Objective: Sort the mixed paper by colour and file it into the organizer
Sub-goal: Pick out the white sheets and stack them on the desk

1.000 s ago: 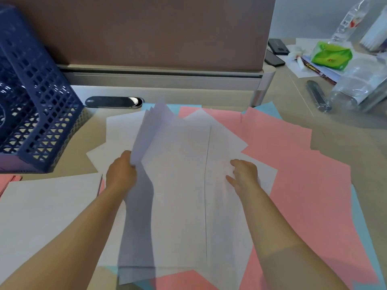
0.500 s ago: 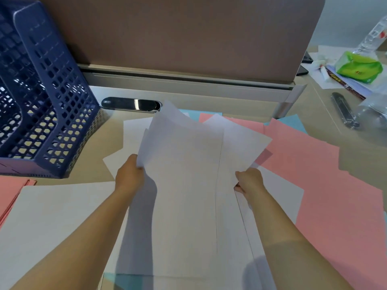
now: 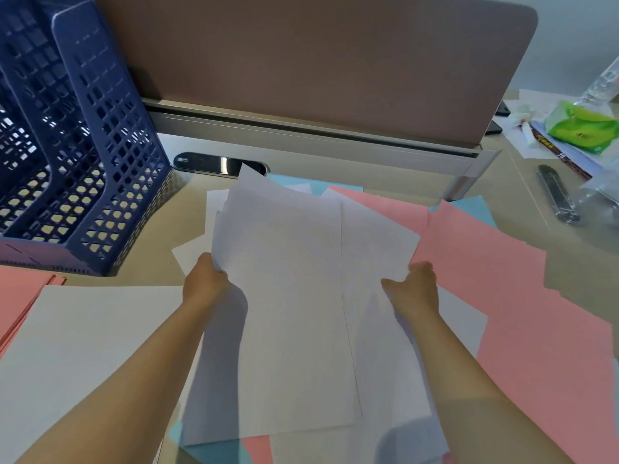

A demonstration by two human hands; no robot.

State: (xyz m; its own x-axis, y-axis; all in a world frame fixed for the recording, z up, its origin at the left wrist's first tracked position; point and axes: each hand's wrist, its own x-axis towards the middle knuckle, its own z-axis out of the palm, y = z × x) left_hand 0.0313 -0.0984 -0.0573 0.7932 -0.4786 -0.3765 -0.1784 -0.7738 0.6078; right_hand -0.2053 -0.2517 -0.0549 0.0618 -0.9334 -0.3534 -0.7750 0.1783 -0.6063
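left hand (image 3: 204,279) grips white sheets (image 3: 284,296) at centre frame, right hand (image 3: 413,286) pinches loose sheet; square edges before filing in organizer (image 3: 77,135), upper left.

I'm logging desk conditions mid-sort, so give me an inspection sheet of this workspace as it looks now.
Surface: beige desk, mostly covered by loose sheets.
Job's things: white sheets lifted off the desk; pink sheets spread at right; blue sheets peeking out behind; blue mesh organizer at left, slots look unfilled.
Clutter: green packet, clear plastic bottle, dark oblong tool at far right.
Grippers: left hand grips the white sheets' left edge; right hand holds their right side.
Cables: nothing seen; a grommet cover sits behind.
Surroundings: brown partition panel.
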